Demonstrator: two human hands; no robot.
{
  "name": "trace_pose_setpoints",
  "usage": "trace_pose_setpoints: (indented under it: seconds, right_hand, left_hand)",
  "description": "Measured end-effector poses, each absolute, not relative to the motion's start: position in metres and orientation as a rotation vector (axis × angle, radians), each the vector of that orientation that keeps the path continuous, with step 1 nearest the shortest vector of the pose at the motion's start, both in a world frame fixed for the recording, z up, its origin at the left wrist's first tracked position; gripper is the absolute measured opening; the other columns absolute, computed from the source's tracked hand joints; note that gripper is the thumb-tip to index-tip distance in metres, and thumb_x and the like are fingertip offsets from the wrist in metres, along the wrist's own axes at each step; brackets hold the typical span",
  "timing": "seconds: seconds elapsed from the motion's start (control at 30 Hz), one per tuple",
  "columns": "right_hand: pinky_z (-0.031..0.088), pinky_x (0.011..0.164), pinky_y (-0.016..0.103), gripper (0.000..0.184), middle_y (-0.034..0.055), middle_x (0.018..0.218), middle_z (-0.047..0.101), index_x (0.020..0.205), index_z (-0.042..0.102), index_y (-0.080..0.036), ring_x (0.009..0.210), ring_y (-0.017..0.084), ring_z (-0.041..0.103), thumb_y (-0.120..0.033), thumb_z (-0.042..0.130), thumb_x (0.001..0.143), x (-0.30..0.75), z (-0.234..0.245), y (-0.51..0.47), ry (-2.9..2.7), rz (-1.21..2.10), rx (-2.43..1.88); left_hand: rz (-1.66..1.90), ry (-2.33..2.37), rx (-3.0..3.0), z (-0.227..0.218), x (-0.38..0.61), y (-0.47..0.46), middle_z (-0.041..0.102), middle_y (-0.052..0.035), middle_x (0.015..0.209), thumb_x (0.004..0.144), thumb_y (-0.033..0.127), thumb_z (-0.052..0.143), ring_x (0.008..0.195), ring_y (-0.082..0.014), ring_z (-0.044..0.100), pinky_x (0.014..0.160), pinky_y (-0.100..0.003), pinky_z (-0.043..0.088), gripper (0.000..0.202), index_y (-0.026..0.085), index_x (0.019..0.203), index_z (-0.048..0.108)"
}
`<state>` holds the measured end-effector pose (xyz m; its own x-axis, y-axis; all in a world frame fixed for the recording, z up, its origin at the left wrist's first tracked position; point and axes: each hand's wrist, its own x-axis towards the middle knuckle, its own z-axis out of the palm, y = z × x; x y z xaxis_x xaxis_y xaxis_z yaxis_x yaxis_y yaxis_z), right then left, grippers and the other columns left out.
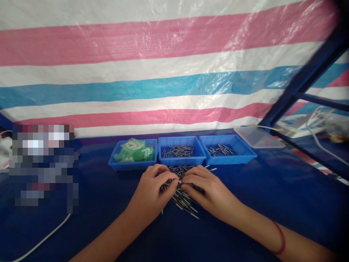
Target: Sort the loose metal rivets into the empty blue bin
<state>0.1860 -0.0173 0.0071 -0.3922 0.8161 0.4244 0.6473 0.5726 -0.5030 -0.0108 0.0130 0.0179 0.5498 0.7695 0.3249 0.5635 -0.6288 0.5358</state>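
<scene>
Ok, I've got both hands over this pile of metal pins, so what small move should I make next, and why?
I'd probably lift the small piece slightly clear of the pile of pins. The left hand and right hand appear to pinch it right above them, fingers covering most of it, so raising it might make it easier to see.

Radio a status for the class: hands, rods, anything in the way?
Left hand, right hand: pinching a small part, detail unclear. Rods: loose pile beneath. Three bins beyond, apparently not in the way.
</scene>
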Motion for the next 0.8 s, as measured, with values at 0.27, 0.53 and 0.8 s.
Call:
trace_pose_setpoints:
  seconds: [0.27, 0.53, 0.8]
  right_hand:
    - [0.049, 0.068, 0.029, 0.01, 0.0037, 0.08, 0.064, 0.085, 0.063, -0.021, 0.076, 0.016, 0.059, -0.023, 0.054, 0.088, 0.187, 0.0081, -0.0163, -1.85, 0.574, -1.126]
    - [0.048, 0.063, 0.027, 0.01, 0.0028, 0.076, 0.062, 0.084, 0.062, -0.019, 0.069, 0.015, 0.058, -0.027, 0.056, 0.086, 0.1845, 0.0041, -0.016, -1.773, 0.667, -1.183]
    - [0.047, 0.063, 0.027, 0.009, 0.0027, 0.076, 0.062, 0.085, 0.062, -0.019, 0.069, 0.014, 0.057, -0.025, 0.056, 0.086, 0.1842, 0.0041, -0.0167, -1.764, 0.677, -1.176]
  left_hand:
    - [0.746, 1.036, 2.425, 0.016, -0.0076, 0.0105, 0.06, -0.0051, 0.097, 0.088, 0.021, 0.052, 0.093, -0.0203, 0.055, 0.085, -0.034, 0.043, 0.013, 0.021, 0.091, 0.065]
    - [0.719, 0.982, 2.427, 0.0129, -0.0075, 0.0098, 0.06, -0.0047, 0.097, 0.092, 0.023, 0.048, 0.092, -0.0189, 0.054, 0.083, -0.033, 0.042, 0.016, 0.021, 0.094, 0.064]
    - [0.713, 0.985, 2.415, 0.0112, -0.0078, 0.0103, 0.06, -0.0043, 0.098, 0.092, 0.024, 0.051, 0.094, -0.0194, 0.054, 0.083, -0.033, 0.041, 0.012, 0.021, 0.095, 0.062]
